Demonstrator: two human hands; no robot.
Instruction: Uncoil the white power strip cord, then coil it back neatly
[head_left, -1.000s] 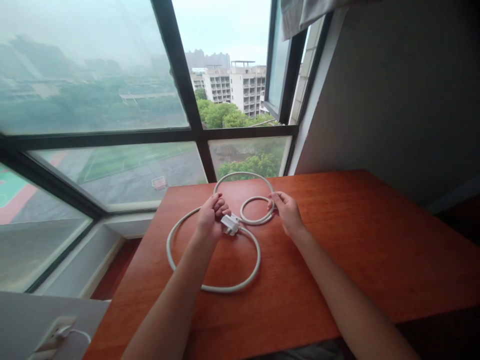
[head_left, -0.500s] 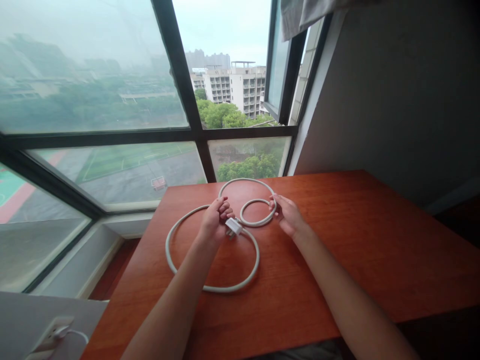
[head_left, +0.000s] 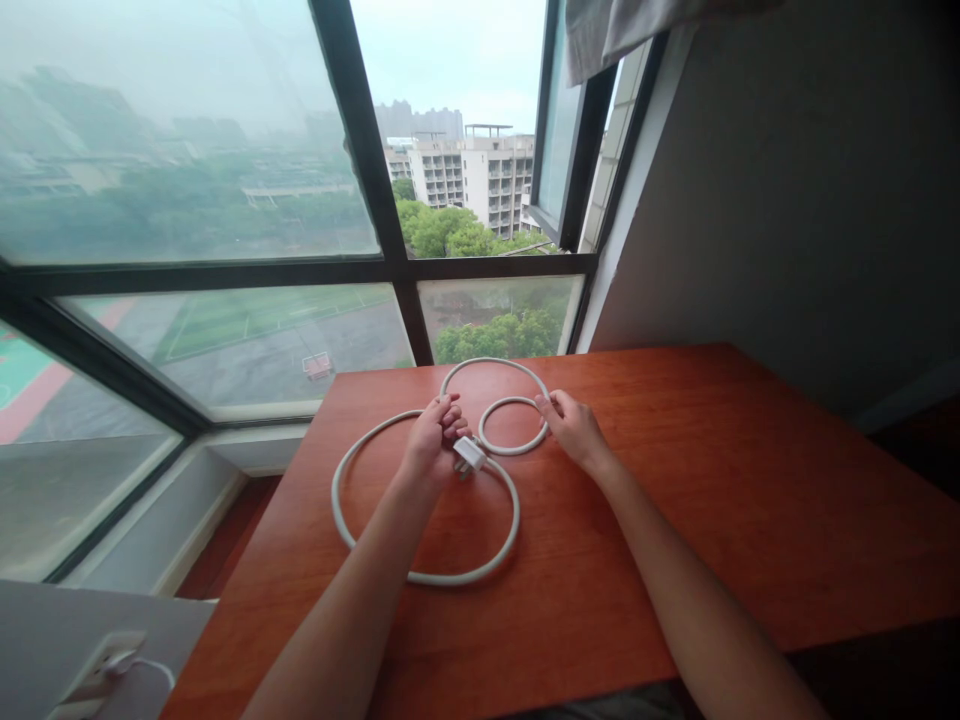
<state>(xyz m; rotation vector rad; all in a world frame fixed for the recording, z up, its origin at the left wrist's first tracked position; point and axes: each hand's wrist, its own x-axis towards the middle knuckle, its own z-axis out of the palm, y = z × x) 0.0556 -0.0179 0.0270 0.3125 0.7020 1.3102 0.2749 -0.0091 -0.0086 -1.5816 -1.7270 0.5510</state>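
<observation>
Cable (head_left: 420, 575) loops near table's (head_left: 750, 520) far edge — open wood rightward.

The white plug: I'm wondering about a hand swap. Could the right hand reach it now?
Probably yes. The plug sticks out uncovered from the left hand, and the right hand is close, only the flat cable loop between; it must release that loop first.
</observation>
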